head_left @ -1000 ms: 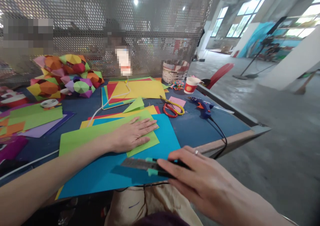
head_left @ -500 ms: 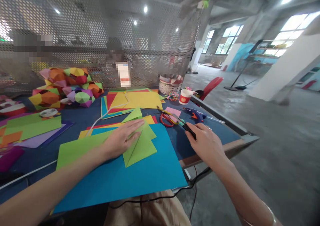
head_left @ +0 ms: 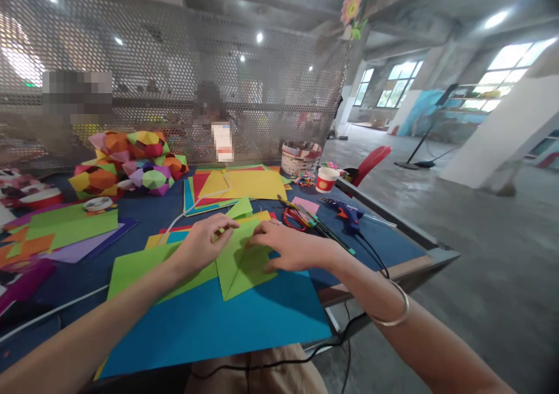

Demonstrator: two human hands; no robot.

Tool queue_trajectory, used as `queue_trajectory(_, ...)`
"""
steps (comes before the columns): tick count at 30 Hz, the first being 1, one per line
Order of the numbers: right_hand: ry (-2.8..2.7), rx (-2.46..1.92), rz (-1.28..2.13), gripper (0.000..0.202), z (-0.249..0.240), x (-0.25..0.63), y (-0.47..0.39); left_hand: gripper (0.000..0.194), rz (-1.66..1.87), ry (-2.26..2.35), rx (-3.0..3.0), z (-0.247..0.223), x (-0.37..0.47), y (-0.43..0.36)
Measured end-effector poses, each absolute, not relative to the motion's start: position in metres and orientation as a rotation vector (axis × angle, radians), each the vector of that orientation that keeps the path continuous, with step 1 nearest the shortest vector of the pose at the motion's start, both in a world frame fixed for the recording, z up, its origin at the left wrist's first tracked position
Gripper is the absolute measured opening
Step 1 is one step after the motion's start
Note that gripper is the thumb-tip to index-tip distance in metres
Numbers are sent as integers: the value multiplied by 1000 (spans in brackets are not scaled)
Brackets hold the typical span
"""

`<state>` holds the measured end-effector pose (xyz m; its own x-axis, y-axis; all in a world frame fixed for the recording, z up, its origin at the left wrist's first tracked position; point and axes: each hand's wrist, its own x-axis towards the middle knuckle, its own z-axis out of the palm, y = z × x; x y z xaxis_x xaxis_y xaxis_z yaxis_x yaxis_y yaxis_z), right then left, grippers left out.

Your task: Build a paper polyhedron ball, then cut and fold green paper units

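Observation:
A folded green paper lies on a large blue sheet, with a flat green sheet to its left. My left hand is over the folded paper's left side, its fingers curled and apart, with nothing seen between them. Over the right side of the same paper hovers or rests my right hand, fingers spread and slightly blurred; contact is unclear. Red-handled scissors and a dark, long tool lie just beyond my right hand.
Colored sheets, a woven basket and a paper cup stand at the back. A blue glue gun lies right. Paper balls are piled left. A white cable crosses the table.
My right hand has let go of the black-handled tool and moved left over the folded green paper. My left hand has lifted from its flat press and curled. The view has shifted slightly.

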<state>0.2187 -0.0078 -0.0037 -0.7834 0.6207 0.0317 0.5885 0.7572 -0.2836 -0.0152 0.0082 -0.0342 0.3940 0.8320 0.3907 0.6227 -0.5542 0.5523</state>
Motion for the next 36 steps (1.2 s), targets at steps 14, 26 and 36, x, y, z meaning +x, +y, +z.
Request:
queue_trajectory(14, -2550, -923, 938, 19, 19, 194, 64, 59, 972, 1111, 1398, -22, -26, 14)
queue_trajectory(26, -2213, -1045, 680, 18, -30, 178, 64, 40, 946, 1185, 1361, -41, -31, 27)
queue_trajectory(36, -2070, -992, 563, 15, -35, 170, 67, 40, 1033, 1237, 1441, -44, -41, 36)
